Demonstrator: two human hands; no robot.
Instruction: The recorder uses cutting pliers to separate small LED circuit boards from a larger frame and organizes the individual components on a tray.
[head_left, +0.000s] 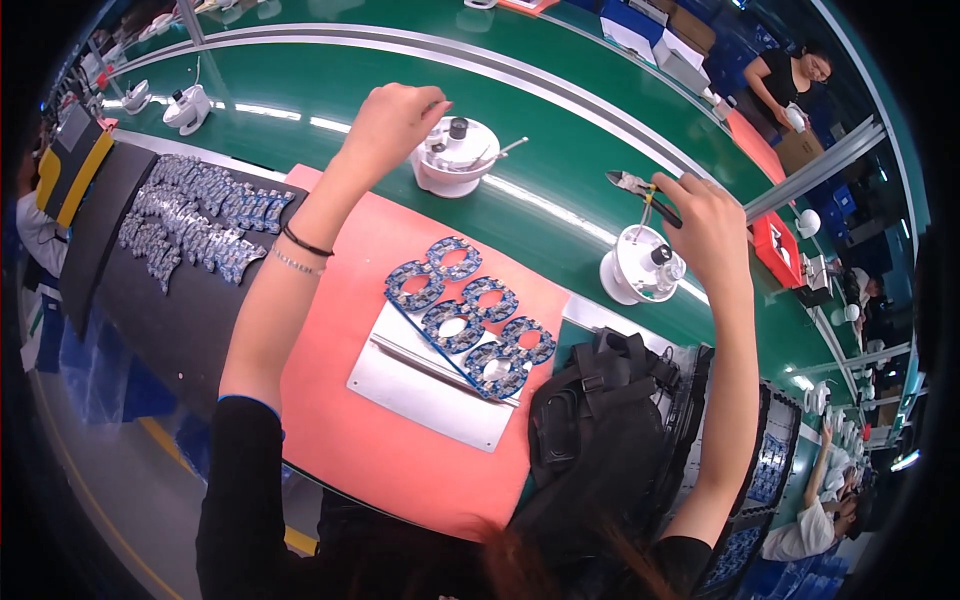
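Observation:
My left hand (400,125) is raised over the green work surface with its fingers curled closed. What they hold, if anything, is hidden. Just beside it stands a white round housing (440,182) with a black cylindrical part and thin wires sticking out. On the right, my right hand (705,222) grips diagonal cutting pliers (628,182), their jaws pointing left. Below the pliers sits a second white housing (625,280), with wires rising from it. Between my arms, a panel of blue ring-shaped circuit boards (450,325) rests partly on a silver metal plate (420,402).
A pink mat (335,350) lies under the plate. Many small circuit boards (180,215) cover a black mat at left, near a yellow-and-black box (75,160). A black bag (600,410) lies at right. Another person (785,90) works across the green conveyor (350,70).

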